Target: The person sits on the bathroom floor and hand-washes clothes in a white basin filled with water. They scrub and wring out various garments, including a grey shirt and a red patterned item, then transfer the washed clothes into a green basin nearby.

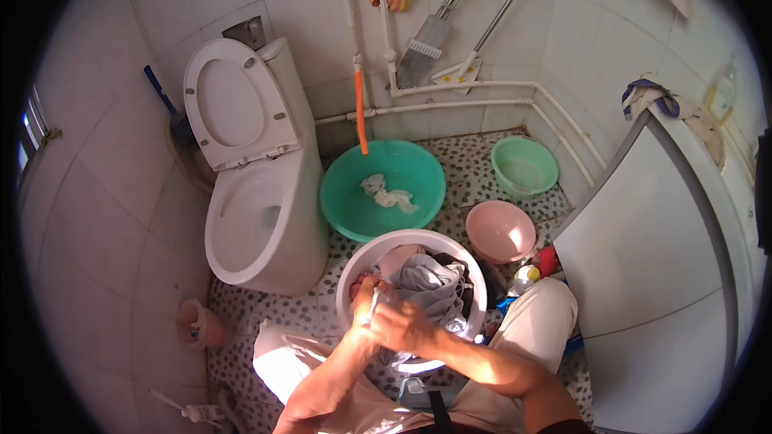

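My left hand (364, 311) and my right hand (404, 326) are pressed together above the near left part of a white basin (476, 264). Both are closed around a small white cloth (374, 304), of which only a narrow strip shows between the fingers. Wet clothes fill the basin below: a grey garment (430, 280), with pinkish and dark pieces around it. Beyond the basin stands a large green tub (336, 202) of water, where another white cloth (390, 194) lies crumpled. My knees are on either side of the white basin.
An orange hose (361, 112) hangs over the green tub. On the left stands a toilet (301, 161) with its lid raised, and a pink bin (211, 325). A pink basin (500, 229), light green basin (524, 167) and white-capped bottle (524, 277) sit right, beside a grey-white cabinet (659, 257).
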A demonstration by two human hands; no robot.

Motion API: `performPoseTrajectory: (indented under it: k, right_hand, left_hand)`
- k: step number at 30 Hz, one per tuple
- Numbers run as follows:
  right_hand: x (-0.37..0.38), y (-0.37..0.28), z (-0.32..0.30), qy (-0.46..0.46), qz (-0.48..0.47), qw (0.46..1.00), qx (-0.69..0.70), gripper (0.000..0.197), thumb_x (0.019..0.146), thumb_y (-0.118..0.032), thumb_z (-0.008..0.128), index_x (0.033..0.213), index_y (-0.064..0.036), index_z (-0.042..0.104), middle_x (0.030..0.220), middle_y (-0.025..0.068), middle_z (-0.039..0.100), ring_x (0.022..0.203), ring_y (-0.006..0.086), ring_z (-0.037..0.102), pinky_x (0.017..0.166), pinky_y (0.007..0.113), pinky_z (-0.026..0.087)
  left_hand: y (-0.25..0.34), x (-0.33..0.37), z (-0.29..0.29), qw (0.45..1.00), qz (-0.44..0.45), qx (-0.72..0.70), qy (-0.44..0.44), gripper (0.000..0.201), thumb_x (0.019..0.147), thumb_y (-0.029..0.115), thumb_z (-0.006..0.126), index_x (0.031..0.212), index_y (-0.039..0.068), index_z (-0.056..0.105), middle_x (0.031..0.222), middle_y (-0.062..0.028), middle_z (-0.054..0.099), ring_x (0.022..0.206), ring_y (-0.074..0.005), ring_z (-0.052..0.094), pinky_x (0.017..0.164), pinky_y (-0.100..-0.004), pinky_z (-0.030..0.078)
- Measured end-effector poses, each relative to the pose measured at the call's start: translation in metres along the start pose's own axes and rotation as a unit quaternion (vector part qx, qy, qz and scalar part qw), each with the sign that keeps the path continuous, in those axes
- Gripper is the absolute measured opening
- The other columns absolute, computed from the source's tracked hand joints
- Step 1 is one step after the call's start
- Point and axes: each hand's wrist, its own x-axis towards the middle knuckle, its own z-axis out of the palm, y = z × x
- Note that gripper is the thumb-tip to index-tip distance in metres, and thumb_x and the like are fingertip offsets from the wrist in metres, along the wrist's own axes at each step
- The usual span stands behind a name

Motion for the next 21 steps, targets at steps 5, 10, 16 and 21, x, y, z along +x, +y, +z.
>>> performPoseTrajectory:
  k: [5, 10, 16, 21]
  right_hand:
    - [0.010, 0.050, -0.013, 0.037, 0.240, 0.970, 0.008, 0.011, 0.083, -0.016, 0.068, 0.077, -0.0100, 0.060, 0.065, 0.0056, 0.050, 0.059, 0.0199, 0.061, 0.044, 0.034, 0.048]
    - [-0.005, 0.008, 0.002, -0.022, 0.011, 0.999, 0.022, 0.014, 0.079, -0.019, 0.070, 0.079, -0.0124, 0.058, 0.073, 0.0008, 0.052, 0.057, 0.0156, 0.059, 0.041, 0.029, 0.048]
    - [0.002, 0.043, -0.012, 0.001, 0.230, 0.973, -0.010, 0.015, 0.084, -0.019, 0.069, 0.081, -0.0068, 0.062, 0.073, 0.0076, 0.057, 0.059, 0.0213, 0.063, 0.047, 0.036, 0.049]
    - [0.007, 0.012, -0.013, -0.009, 0.026, 1.000, 0.000, 0.014, 0.079, -0.019, 0.070, 0.073, -0.0142, 0.058, 0.075, 0.0014, 0.053, 0.064, 0.0180, 0.061, 0.049, 0.034, 0.051]
  left_hand:
    - [-0.030, -0.019, 0.074, 0.972, 0.002, 0.166, 0.166, 0.034, 0.098, 0.034, 0.046, 0.108, 0.007, 0.063, 0.097, -0.0072, 0.067, 0.089, -0.0240, 0.065, 0.086, -0.0401, 0.052]
    - [-0.003, -0.001, 0.018, 0.990, 0.048, 0.101, 0.082, 0.028, 0.098, 0.030, 0.048, 0.101, 0.005, 0.061, 0.082, -0.0048, 0.063, 0.077, -0.0206, 0.063, 0.071, -0.0335, 0.052]
    - [-0.033, -0.018, 0.080, 0.963, 0.012, 0.165, 0.212, 0.026, 0.095, 0.034, 0.052, 0.102, 0.011, 0.063, 0.096, -0.0053, 0.068, 0.089, -0.0214, 0.065, 0.084, -0.0372, 0.051]
    - [-0.011, -0.009, 0.047, 0.992, 0.034, 0.077, 0.091, 0.026, 0.097, 0.031, 0.050, 0.083, 0.011, 0.059, 0.071, -0.0001, 0.055, 0.067, -0.0141, 0.054, 0.064, -0.0320, 0.048]
